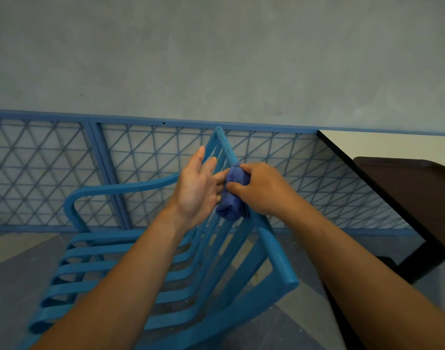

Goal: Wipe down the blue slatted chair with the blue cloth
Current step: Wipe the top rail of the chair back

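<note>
The cloth point(233, 192) is gripped, bunched, in the right hand point(261, 189) and pressed against the top rail of the chair point(165, 281) back. The left hand point(196, 188) is held open just beside the cloth, fingertips touching it. The rail-wiping step is judged to be in hand (slats and seat apparently remain); next, the cloth should be drawn along the rail.

Soft, matt blue cloth point(232, 193) against the smooth, painted slats of the chair point(110, 271), beside a rough grey wall point(216, 59)
</note>
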The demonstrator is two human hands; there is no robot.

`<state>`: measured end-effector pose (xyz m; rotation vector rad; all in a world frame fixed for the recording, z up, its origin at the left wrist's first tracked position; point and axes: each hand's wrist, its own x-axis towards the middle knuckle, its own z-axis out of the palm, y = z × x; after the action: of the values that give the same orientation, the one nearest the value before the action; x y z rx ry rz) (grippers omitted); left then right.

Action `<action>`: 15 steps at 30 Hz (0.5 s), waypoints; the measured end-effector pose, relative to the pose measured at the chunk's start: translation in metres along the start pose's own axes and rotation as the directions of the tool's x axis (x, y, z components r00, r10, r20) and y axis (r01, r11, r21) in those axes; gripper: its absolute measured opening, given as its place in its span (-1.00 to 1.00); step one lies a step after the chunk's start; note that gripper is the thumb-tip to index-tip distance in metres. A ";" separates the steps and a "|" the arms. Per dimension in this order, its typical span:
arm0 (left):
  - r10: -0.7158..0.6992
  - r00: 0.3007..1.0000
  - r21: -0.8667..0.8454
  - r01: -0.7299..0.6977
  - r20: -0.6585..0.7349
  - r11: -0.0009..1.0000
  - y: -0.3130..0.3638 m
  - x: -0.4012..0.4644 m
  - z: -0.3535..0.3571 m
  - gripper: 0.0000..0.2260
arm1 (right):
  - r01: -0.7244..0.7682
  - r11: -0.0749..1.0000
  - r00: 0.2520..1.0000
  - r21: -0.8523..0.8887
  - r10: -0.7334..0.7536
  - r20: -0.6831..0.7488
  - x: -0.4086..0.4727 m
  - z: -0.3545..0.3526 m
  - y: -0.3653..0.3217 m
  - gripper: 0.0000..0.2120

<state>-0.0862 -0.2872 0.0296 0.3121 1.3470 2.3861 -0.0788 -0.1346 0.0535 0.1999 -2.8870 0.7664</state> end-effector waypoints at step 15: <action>0.194 0.947 0.544 -0.024 -0.257 0.839 -0.052 -0.005 -0.017 -0.44 | 0.100 0.980 0.978 0.174 -0.129 0.167 0.102 0.010 0.009 -0.75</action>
<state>-0.0764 -0.2783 -0.0240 0.1740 2.2005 2.1567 -0.1818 -0.1416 0.0588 0.4730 -2.9420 1.0137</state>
